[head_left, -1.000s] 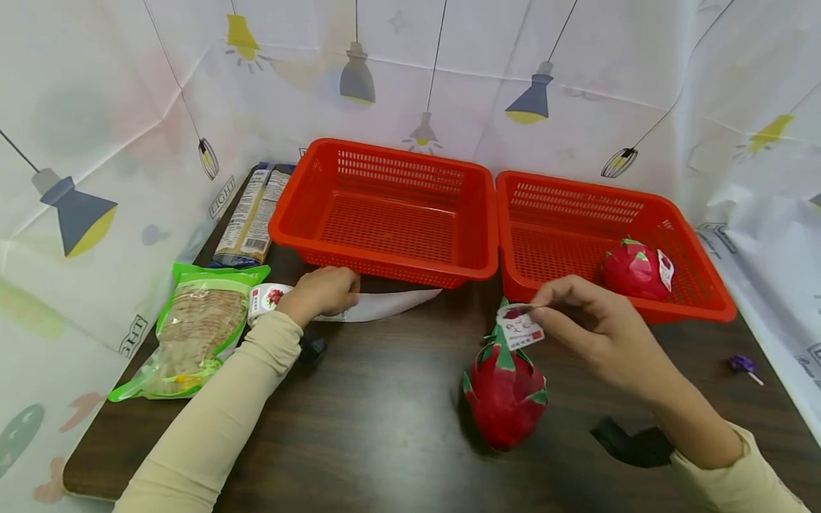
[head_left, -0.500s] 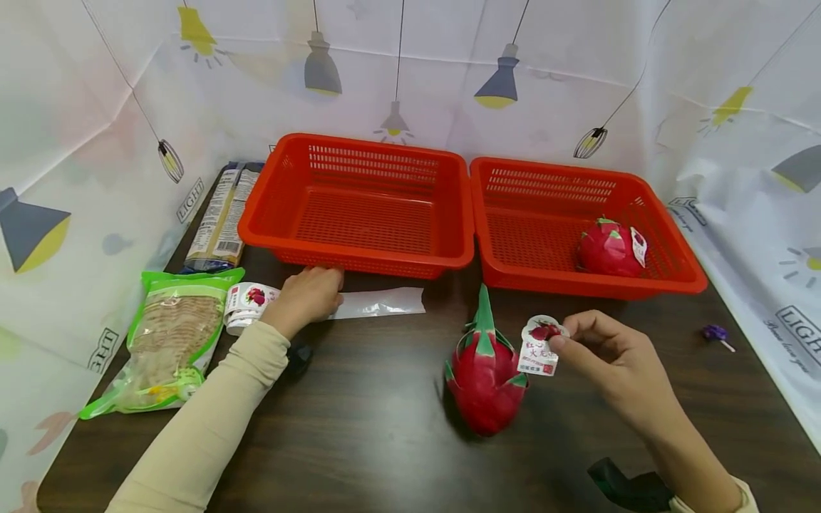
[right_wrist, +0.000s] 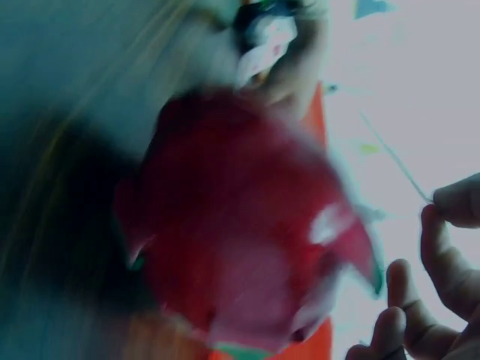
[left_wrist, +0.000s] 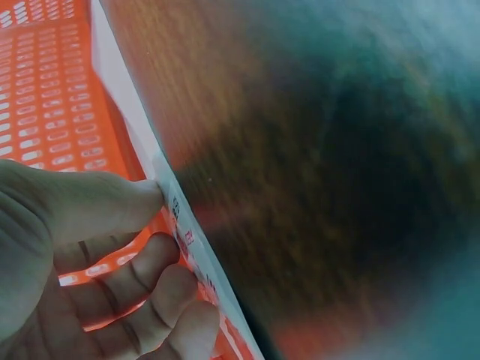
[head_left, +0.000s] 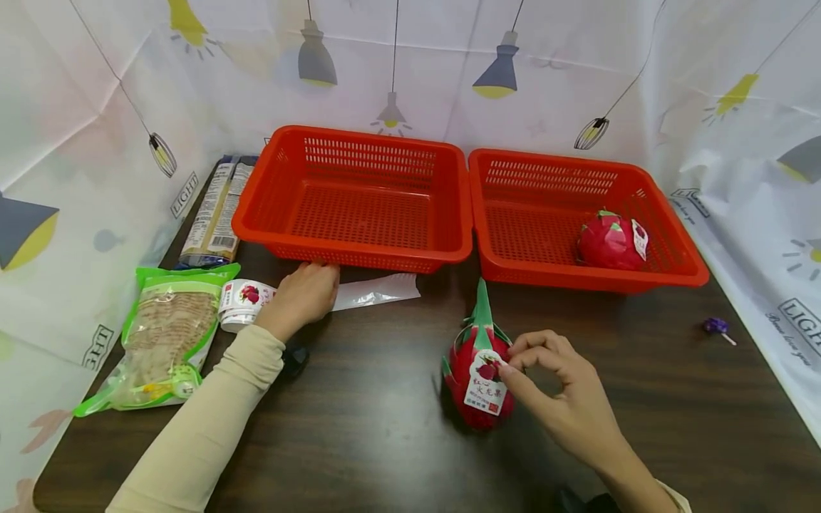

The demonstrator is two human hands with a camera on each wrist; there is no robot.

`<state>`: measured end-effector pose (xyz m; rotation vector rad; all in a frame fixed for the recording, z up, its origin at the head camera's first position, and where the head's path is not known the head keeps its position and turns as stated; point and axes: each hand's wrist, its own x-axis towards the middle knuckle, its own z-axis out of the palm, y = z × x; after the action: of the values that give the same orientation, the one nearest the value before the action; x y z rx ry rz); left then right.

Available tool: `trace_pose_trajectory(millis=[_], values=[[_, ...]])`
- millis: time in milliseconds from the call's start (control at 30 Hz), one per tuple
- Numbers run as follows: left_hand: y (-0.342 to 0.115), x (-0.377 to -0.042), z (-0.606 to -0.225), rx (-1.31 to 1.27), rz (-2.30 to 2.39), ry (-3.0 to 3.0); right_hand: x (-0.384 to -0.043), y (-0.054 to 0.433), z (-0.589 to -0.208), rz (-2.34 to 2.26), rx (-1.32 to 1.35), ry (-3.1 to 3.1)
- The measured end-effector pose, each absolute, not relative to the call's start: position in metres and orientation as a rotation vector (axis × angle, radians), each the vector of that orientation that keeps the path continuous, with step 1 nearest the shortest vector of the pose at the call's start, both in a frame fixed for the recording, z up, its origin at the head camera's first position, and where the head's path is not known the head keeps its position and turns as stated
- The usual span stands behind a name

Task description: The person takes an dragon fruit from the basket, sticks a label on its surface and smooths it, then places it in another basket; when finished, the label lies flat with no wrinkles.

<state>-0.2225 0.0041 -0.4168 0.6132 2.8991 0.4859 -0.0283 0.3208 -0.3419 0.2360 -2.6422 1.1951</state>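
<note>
My right hand (head_left: 558, 385) pinches a white dragon fruit sticker (head_left: 485, 385) by its edge between thumb and forefinger. In the head view the sticker overlaps the front of a red dragon fruit (head_left: 459, 381) with green leaf tips, standing on the table. The right wrist view has the sticker edge-on as a thin line, apart from the blurred dragon fruit (right_wrist: 232, 225). My left hand (head_left: 301, 299) pinches the backing strip (head_left: 378, 291) of a sticker roll (head_left: 240, 305), just in front of the left basket. In the left wrist view, thumb and fingertips grip the strip (left_wrist: 199, 251).
Two red baskets (head_left: 353, 254) stand side by side at the back. The right one holds another stickered dragon fruit (head_left: 609, 242). A green-edged food bag (head_left: 169, 335) and a long packet (head_left: 214, 214) lie at left. A purple lollipop (head_left: 715, 325) lies at far right.
My right hand has carried the sticker leftward and down, from above and beside the dragon fruit to in front of it. My left hand keeps hold of the strip. The head view has shifted.
</note>
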Motion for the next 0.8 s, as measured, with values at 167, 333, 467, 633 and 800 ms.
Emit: trace_pose_trajectory(millis=[167,333,467,633,800], values=[[0.004,-0.223,-0.415,0.603,0.493,2.901,-0.046,0.322,-0.355,0.977,0.236,-2.713],[0.003,-0.220,-0.415,0.603,0.507,2.910,-0.051,0.322,-0.367,0.851,0.306,-2.646],[0.003,-0.219,-0.417,0.609,0.515,2.924,-0.052,0.322,-0.369,0.759,0.342,-2.615],[0.002,-0.218,-0.418,0.612,0.500,2.934,-0.052,0.322,-0.367,0.618,0.456,-2.614],[0.003,-0.216,-0.418,0.618,0.493,2.954,-0.052,0.324,-0.366,0.491,0.598,-2.620]])
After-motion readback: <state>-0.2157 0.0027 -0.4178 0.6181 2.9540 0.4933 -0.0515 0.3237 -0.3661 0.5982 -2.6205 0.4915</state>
